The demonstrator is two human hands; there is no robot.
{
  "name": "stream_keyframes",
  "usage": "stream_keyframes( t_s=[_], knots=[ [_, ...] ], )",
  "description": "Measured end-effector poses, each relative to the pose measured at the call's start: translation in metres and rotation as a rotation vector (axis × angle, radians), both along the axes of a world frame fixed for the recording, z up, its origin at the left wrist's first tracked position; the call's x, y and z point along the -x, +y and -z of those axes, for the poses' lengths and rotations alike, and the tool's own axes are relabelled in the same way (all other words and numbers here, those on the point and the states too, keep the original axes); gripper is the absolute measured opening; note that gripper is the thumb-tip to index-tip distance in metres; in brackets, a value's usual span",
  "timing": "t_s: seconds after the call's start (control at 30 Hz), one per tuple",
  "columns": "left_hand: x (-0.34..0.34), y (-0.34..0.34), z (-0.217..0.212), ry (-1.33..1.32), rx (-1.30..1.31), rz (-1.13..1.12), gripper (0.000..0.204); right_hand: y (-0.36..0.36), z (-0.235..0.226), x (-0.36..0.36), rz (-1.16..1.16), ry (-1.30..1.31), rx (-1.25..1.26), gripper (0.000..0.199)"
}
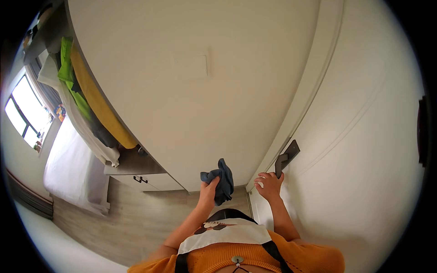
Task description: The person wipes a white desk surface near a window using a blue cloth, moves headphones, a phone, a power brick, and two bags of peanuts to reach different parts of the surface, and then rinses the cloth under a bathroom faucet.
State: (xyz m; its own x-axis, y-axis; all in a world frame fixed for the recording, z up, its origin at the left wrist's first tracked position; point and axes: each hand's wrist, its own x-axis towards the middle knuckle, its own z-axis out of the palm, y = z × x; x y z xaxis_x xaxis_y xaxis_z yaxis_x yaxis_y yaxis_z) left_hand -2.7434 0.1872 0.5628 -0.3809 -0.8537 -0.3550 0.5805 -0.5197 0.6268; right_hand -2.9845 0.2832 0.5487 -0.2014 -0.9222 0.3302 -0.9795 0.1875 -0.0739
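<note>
My left hand (210, 189) is closed around a crumpled blue-grey cloth (223, 182), which bunches above the fist and hangs down on its right. To the right, my right hand (270, 185) is at the dark lever door handle (282, 163). The lever's lower end sits among its loosely curled fingers, one on the door side and the others on the left. The handle's dark backplate is fixed to a white door (350, 150).
A pale wall panel (195, 109) with a square switch plate (196, 66) stands ahead. At left, clothes (98, 107) hang in an open wardrobe above white drawers (157, 182). Beyond are a white-covered bed (75, 168) and a window (27, 107). The floor (136, 204) is wood-toned.
</note>
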Motion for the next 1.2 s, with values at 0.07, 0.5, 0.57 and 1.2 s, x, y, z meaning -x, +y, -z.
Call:
stream_keyframes(
  t_s=[0.07,0.5,0.57,1.2],
  knots=[
    [-0.001,0.003,-0.004,-0.007,-0.048,-0.054,0.016,-0.003,-0.005,0.000,0.029,-0.040,-0.066,0.010],
    [-0.009,0.003,-0.025,-0.002,0.019,-0.030,0.019,0.007,-0.039,-0.013,0.144,-0.056,-0.254,0.019],
    [-0.009,0.003,-0.017,-0.007,0.042,-0.055,0.019,0.006,-0.043,-0.007,0.144,-0.087,-0.259,0.020],
    [-0.023,0.006,-0.031,-0.064,0.153,-0.142,0.019,0.009,-0.036,0.036,0.261,-0.343,-0.211,0.023]
  ],
)
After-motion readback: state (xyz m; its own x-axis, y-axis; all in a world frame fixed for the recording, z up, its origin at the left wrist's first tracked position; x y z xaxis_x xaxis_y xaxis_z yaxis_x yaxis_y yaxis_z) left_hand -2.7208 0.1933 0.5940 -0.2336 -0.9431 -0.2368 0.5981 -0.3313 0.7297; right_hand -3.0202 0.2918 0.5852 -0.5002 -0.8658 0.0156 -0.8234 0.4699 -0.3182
